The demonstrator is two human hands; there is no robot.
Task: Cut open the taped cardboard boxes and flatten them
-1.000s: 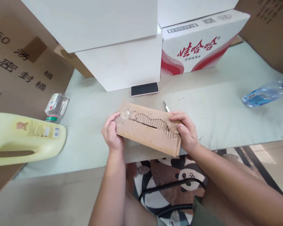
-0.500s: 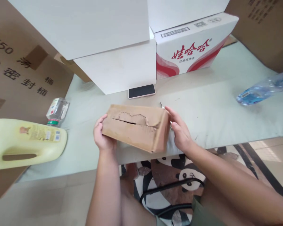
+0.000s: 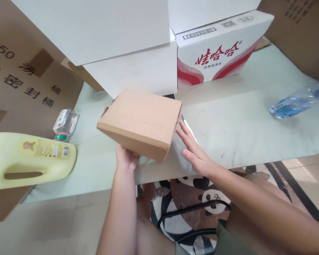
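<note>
A small brown cardboard box (image 3: 140,122) is held up above the table, its plain flat side turned toward me. My left hand (image 3: 125,156) grips it from underneath, mostly hidden behind the box. My right hand (image 3: 195,152) is off the box, just to its right, with fingers stretched out and apart, holding nothing. A small blade (image 3: 187,125) lies on the pale green table cover (image 3: 241,127) behind my right fingers. The phone is almost fully hidden behind the box.
Stacked white boxes (image 3: 133,71) and a red-printed white carton (image 3: 218,49) stand at the back. A yellow jug (image 3: 29,159) and a small clear bottle (image 3: 63,124) lie at left, a blue-labelled water bottle (image 3: 297,101) at right. Brown cartons flank both sides.
The box was lifted and turned over, so the torn side no longer faces me. My right hand let go of it and opened; my left hand now holds it alone.
</note>
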